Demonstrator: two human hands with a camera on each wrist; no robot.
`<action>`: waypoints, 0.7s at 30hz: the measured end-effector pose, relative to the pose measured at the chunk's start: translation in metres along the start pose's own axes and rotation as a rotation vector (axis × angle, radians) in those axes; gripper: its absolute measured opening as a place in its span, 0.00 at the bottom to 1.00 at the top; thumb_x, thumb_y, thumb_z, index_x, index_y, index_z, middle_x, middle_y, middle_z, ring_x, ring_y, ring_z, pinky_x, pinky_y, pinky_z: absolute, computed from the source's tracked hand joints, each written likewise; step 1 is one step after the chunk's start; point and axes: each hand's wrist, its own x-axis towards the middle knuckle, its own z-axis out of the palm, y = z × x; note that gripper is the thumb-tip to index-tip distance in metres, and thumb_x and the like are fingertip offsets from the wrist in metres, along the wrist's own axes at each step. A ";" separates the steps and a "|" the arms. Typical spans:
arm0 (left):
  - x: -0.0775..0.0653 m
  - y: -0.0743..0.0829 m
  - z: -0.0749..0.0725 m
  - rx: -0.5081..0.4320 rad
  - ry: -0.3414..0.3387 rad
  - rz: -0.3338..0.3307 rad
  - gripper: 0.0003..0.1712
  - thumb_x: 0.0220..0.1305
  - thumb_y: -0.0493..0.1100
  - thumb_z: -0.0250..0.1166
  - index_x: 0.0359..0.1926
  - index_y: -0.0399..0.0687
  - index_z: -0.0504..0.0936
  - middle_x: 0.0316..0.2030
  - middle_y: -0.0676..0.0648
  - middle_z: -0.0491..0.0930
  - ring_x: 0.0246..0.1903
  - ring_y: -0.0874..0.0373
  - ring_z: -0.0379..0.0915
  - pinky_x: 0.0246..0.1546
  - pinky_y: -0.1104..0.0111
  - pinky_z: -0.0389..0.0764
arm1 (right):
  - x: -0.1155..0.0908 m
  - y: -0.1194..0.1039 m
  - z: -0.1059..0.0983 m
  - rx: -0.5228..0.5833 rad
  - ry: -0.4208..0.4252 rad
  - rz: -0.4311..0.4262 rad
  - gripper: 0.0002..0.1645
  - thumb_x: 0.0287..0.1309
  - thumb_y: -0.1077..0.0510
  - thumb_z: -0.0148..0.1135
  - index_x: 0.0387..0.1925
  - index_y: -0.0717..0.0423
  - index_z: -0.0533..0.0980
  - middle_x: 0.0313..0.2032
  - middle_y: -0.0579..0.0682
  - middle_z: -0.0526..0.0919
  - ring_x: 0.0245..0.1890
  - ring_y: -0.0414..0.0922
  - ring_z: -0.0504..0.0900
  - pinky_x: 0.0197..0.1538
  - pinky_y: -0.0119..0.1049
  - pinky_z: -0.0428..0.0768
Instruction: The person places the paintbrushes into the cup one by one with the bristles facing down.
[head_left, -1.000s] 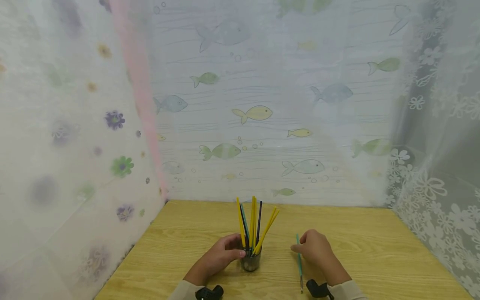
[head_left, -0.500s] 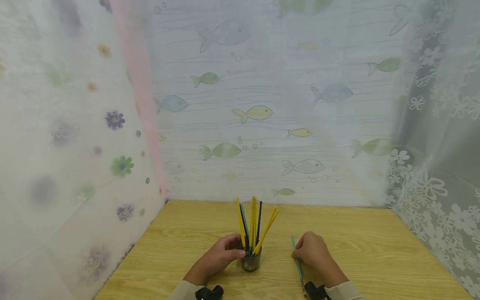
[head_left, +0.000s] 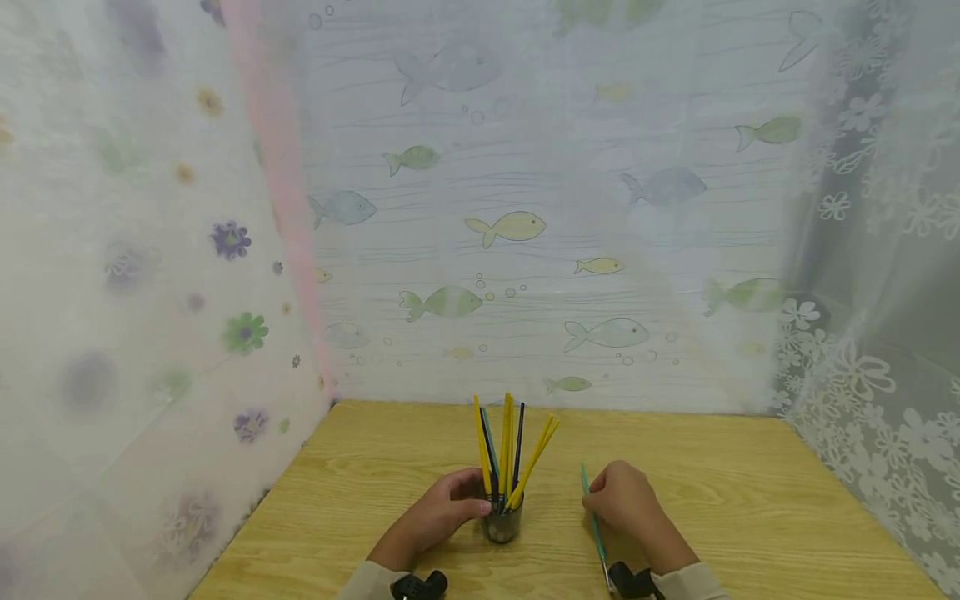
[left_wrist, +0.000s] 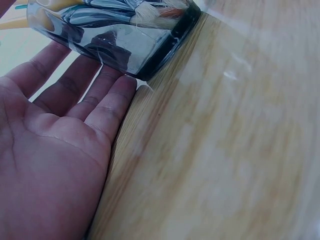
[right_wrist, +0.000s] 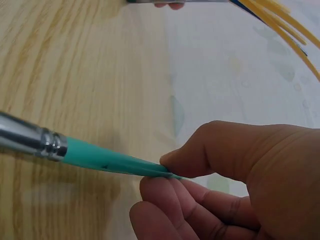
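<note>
Several paintbrushes with yellow, dark and teal handles stand bristles down in a small clear glass on the table. My left hand holds this glass from its left, thumb at the near rim and fingers around the far side. In the left wrist view, fingertips lie along the wall of the glass, and bristles show inside. To the right, my right hand pinches a teal paintbrush between thumb and fingers. Its silver ferrule points toward the body; the bristles are out of the right wrist view.
The wood-grain table runs back to a translucent curtain printed with fish. Flowered sheets hang along the left and right sides. A black wrist camera is strapped at each beige cuff.
The teal brush's handle end has swung left, and its ferrule end now lies close to the right wrist camera. My left hand and the glass have stayed in place.
</note>
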 end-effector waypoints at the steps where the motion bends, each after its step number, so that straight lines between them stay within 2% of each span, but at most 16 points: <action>1: 0.000 0.000 0.000 -0.001 -0.001 0.002 0.32 0.75 0.43 0.63 0.74 0.40 0.67 0.68 0.40 0.74 0.66 0.50 0.73 0.63 0.62 0.78 | 0.000 -0.001 -0.001 0.011 0.003 0.003 0.03 0.51 0.63 0.71 0.29 0.59 0.88 0.29 0.49 0.87 0.22 0.42 0.81 0.26 0.35 0.80; 10: -0.001 0.000 0.000 0.015 0.008 -0.002 0.34 0.75 0.43 0.63 0.75 0.36 0.64 0.68 0.37 0.73 0.66 0.51 0.73 0.63 0.62 0.78 | -0.001 -0.012 -0.009 0.172 0.018 0.019 0.10 0.56 0.63 0.70 0.40 0.64 0.84 0.31 0.50 0.87 0.24 0.43 0.85 0.28 0.38 0.85; 14: -0.002 0.001 0.001 0.021 0.015 -0.009 0.37 0.75 0.45 0.63 0.77 0.35 0.61 0.70 0.36 0.71 0.68 0.48 0.71 0.65 0.61 0.78 | -0.004 -0.021 -0.014 0.208 0.042 0.006 0.10 0.56 0.62 0.68 0.39 0.63 0.83 0.29 0.49 0.86 0.24 0.45 0.85 0.27 0.38 0.83; 21: -0.001 0.000 0.000 0.027 0.011 -0.001 0.36 0.75 0.44 0.63 0.76 0.36 0.62 0.69 0.37 0.72 0.67 0.50 0.72 0.64 0.62 0.78 | -0.008 -0.034 -0.022 0.253 0.055 0.004 0.09 0.58 0.62 0.68 0.40 0.62 0.81 0.34 0.51 0.86 0.28 0.46 0.86 0.30 0.39 0.86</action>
